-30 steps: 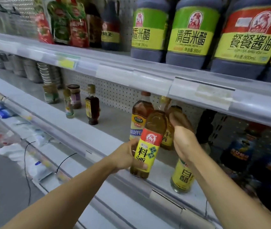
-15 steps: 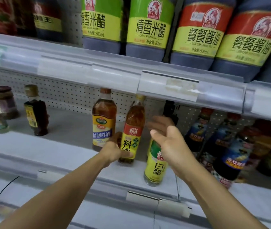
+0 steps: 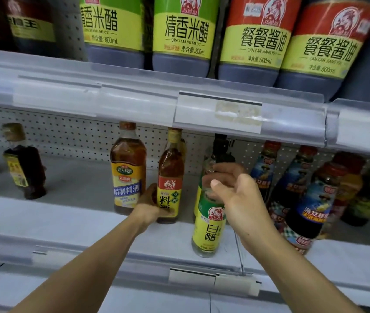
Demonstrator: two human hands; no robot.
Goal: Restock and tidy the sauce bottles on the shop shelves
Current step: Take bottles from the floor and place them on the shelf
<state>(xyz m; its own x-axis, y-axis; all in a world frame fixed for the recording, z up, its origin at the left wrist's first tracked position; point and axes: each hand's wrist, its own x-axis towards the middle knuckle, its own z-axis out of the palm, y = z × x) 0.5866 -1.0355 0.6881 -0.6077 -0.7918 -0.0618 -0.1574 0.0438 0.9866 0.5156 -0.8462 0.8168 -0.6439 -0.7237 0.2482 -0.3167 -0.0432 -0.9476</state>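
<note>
Left hand (image 3: 150,205) wraps low around the slim amber glass cooking-wine bottle with red-and-yellow label (image 3: 170,177), fingers curled behind the label near the base; the bottle stands upright on the white metal middle shelf (image 3: 66,213), just beside the wider amber cooking-wine bottle with yellow-and-blue label (image 3: 128,170). Right hand (image 3: 236,195) hovers at the neck of the clear white-vinegar bottle with green-and-yellow label (image 3: 209,224), fingers loosely curled and spread; thumb is off the glass, fingertips (image 3: 219,171) are close to the neck but contact is hard to tell, so not a firm grasp. That vinegar bottle stands nearer the shelf's front edge than the amber ones.

Handling judgement: both look like full glass bottles, so heavy for their width, rigid, breakable if knocked over or dropped off the lip. Glass is smooth, the paper label gives better friction, so take the slim amber one around the label band as now, or the vinegar one around the shoulder just under the neck. Tall and narrow means tippy; slide rather than lift, keep upright.

Dark oyster-sauce bottles with blue labels (image 3: 310,199) crowd the right, some leaning. Large dark 800 mL jugs with green or red labels (image 3: 181,35) sit on the shelf above. Small dark squat bottle with yellow label (image 3: 25,172) stands well apart to the left
</note>
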